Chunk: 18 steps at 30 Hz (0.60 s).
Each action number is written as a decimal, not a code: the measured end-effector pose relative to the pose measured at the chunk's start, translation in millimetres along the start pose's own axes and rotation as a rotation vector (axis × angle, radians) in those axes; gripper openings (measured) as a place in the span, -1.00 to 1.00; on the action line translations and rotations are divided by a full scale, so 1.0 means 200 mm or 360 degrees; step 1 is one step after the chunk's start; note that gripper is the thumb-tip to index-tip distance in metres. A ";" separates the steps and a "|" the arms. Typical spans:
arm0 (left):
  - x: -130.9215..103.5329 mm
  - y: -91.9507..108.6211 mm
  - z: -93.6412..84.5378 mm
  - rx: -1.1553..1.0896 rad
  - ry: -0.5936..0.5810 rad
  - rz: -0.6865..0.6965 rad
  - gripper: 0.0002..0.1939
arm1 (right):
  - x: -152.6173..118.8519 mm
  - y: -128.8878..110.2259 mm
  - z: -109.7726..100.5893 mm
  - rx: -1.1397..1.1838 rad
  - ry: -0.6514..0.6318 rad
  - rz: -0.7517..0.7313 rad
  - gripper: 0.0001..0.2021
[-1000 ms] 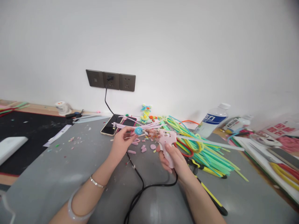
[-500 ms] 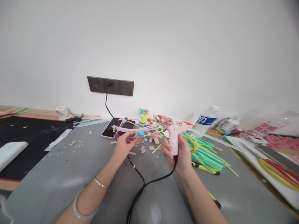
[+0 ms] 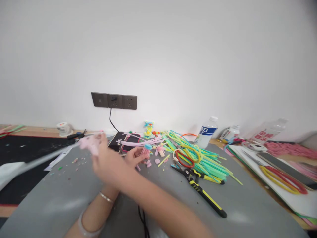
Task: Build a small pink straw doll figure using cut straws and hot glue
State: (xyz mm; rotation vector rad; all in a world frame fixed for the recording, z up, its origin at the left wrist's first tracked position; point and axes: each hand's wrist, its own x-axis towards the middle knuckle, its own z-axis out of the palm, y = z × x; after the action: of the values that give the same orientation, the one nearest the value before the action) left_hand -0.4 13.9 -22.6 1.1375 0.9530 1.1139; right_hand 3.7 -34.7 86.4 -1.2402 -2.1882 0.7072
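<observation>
My left hand (image 3: 134,159) pinches a small pink piece with a blue top (image 3: 147,149) over the middle of the grey mat. Crossing above my left forearm, my right hand (image 3: 106,162) is wrapped round a pink glue gun (image 3: 91,144), which is blurred by motion. A clear glue stick (image 3: 49,156) seems to stick out from the gun's left end. Beside the blue-topped piece lies a small pink and yellow figure (image 3: 159,150). Pink pipe cleaners (image 3: 138,143) rest across two phones behind my left hand.
Black and yellow pliers (image 3: 198,186) lie right of centre, near green and yellow pipe cleaners (image 3: 210,162). A bottle (image 3: 206,132) stands behind them. Scissors (image 3: 279,178) lie on white paper at the right. A cord hangs from the wall socket (image 3: 114,100).
My right hand has carried the glue gun leftward across my left arm, uncovering the pliers. My left hand still holds the blue-topped piece, slightly lower. The camera view has shifted.
</observation>
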 end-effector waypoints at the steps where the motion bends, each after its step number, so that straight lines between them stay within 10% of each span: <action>1: -0.01 0.00 0.00 -0.0004 -0.0052 -0.0026 -0.62 | -0.02 -0.04 0.08 -0.0108 -0.0107 -0.0031 -0.20; 8: -0.05 0.05 0.04 -0.0211 -0.0059 -0.0101 -0.54 | -0.10 -0.13 0.41 -0.0420 -0.0256 0.0097 -0.23; 18: -0.05 0.07 0.05 -0.0318 0.0017 -0.0110 -0.52 | -0.08 -0.06 0.55 -0.0527 -0.0298 0.0091 -0.27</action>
State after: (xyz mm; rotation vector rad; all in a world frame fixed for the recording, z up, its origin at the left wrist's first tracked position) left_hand 4.8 2.2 -6.3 0.9311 0.8622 1.1327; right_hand -69.6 -74.3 10.5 -1.4537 -2.5079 0.5133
